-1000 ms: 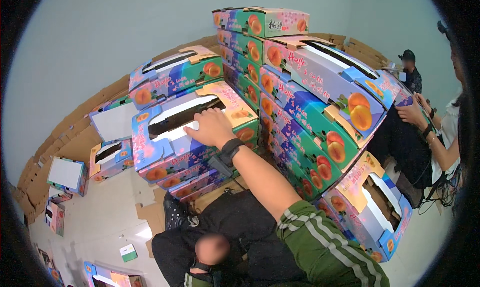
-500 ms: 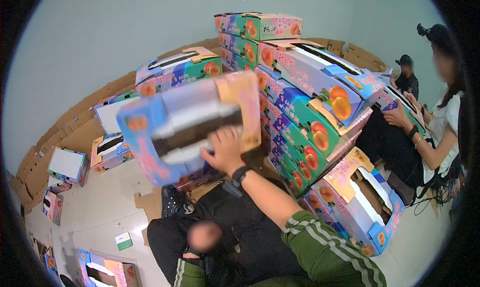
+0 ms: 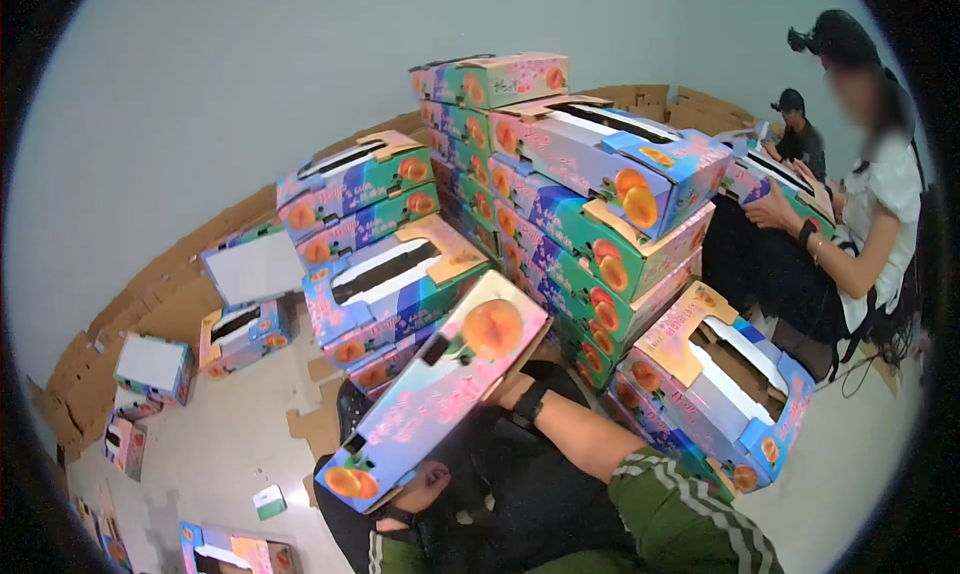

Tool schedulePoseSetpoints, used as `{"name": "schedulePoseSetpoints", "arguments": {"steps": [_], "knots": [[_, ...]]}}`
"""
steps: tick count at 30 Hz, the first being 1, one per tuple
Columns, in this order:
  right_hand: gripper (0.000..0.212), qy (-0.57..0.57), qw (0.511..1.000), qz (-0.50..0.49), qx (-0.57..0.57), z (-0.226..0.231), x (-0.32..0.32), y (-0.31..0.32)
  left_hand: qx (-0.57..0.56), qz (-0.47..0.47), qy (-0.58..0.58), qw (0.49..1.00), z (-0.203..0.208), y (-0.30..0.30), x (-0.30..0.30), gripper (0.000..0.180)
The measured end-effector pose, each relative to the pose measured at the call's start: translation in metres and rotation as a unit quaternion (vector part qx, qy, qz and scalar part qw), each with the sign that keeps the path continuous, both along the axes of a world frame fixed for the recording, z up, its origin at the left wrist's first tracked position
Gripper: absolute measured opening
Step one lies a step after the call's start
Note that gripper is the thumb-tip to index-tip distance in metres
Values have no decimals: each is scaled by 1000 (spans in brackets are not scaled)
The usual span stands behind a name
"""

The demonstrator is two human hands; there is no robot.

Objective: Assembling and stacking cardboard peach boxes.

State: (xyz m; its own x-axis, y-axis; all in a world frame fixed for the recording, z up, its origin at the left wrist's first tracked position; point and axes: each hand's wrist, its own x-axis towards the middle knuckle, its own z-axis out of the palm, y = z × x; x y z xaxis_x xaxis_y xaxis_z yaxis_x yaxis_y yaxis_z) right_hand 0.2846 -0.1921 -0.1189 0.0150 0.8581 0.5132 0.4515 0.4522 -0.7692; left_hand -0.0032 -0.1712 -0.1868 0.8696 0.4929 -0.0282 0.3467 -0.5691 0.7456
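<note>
A colourful cardboard fruit box (image 3: 435, 394) is tilted in front of me above my lap. Its long pink-and-blue side, printed with peaches, faces me. My right hand (image 3: 507, 386) grips it from behind at its right side; most of the fingers are hidden by the box. Close to its lower end, my left hand (image 3: 427, 482) shows partly below the edge with fingers curled, and I cannot make out what is in them. Just behind it, another fruit box (image 3: 395, 274) with a handle opening tops a low stack.
Tall box stacks (image 3: 600, 199) rise ahead, and another open-topped box (image 3: 715, 384) sits to the right. Beside them a co-worker (image 3: 870, 204) handles a box; another person (image 3: 798, 134) is farther back. Smaller boxes (image 3: 245, 334) and flattened cardboard (image 3: 150, 274) lie left.
The held box has come down toward my lap and turned, so its long side faces me instead of its handle opening. The low stack behind it is now uncovered.
</note>
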Motion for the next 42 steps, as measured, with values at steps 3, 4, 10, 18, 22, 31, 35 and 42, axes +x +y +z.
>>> {"name": "schedulePoseSetpoints", "arguments": {"steps": [3, 4, 10, 18, 22, 31, 35, 42], "knots": [[41, -442, 879, 60, -170, 128, -44, -28, -96, 83, 28, 992, 74, -28, -36, 26], [46, -438, 886, 28, -150, 152, -47, -35, -168, 78, 91, 978, 85, -29, -50, 31], [17, -537, 822, -173, -79, 292, -23, -36, -307, 118, -135, 935, 102, -67, -112, 17], [13, -495, 857, -29, 139, 211, -52, -17, -330, 271, -424, 798, 143, -69, -94, 58], [14, -495, 850, -43, 174, 204, -108, -16, -236, 194, -286, 908, 116, -55, -104, 130], [14, -623, 766, 62, 145, 173, -144, -5, -179, 338, -360, 851, 93, -79, -92, 98], [15, -446, 871, 163, 124, 189, -127, -33, -315, 354, -450, 757, 81, -72, -98, 82], [44, -256, 939, -219, 73, 167, -65, -108, -360, 359, -508, 696, 82, -67, -103, 68]]}}
